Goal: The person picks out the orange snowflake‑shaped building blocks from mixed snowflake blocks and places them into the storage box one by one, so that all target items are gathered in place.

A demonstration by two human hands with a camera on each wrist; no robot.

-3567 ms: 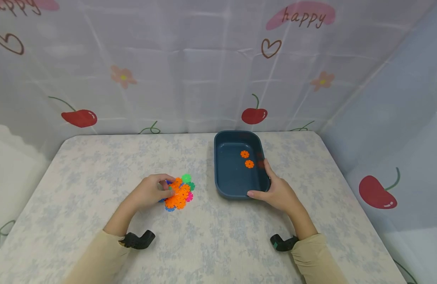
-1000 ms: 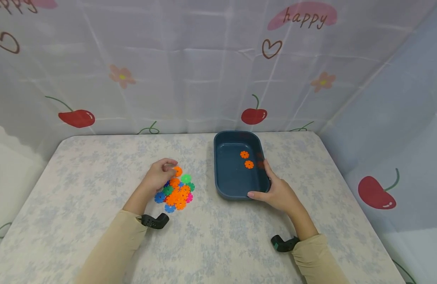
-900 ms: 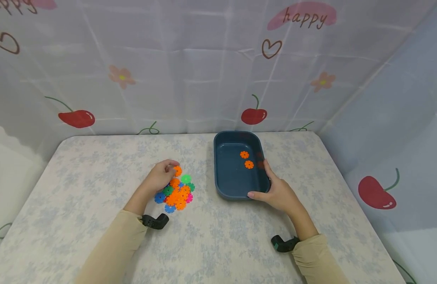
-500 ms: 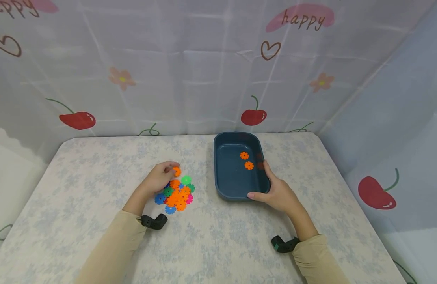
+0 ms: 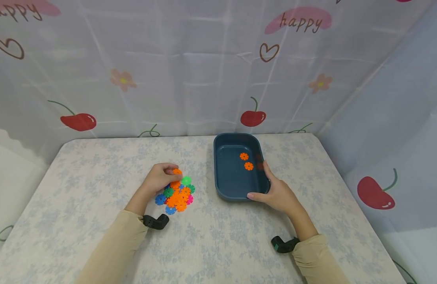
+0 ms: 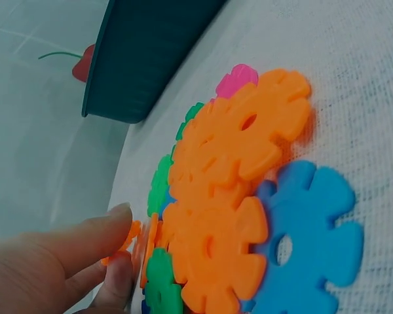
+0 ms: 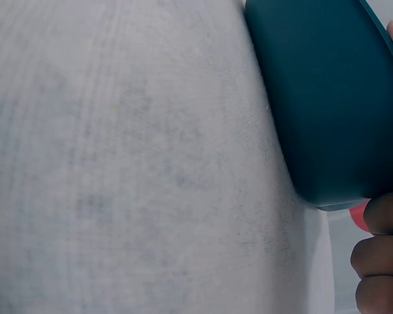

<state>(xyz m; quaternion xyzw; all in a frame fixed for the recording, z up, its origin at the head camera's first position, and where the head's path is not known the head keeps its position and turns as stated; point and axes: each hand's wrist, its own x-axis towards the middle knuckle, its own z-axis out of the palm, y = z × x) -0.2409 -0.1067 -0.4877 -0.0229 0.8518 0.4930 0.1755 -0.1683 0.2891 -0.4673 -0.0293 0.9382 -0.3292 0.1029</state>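
My left hand [image 5: 158,178] pinches an orange flower-shaped snowflake disc [image 5: 177,171] between thumb and fingers, at the far side of a small pile. In the left wrist view that orange disc [image 6: 132,234] is partly covered by the fingertips. The pile holds several overlapping discs: orange [image 5: 175,199], blue [image 5: 160,199], green [image 5: 186,180] and pink [image 5: 190,199]. To the right, a dark blue rectangular tray [image 5: 230,175] holds two orange discs [image 5: 248,166]. My right hand [image 5: 281,194] grips the tray's near right corner, thumb on the near rim, fingers along the right side.
A pale, blue-patterned cloth covers the table [image 5: 218,240]. White curtains [image 5: 197,79] printed with cherries and flowers stand behind and at the sides. A black wrist device [image 5: 156,221] sits at the left wrist, another device [image 5: 284,244] at the right.
Since the earliest frame, my left hand has moved from the pile's left side to its far side, with an orange disc in its fingers. The right hand and tray stay put.
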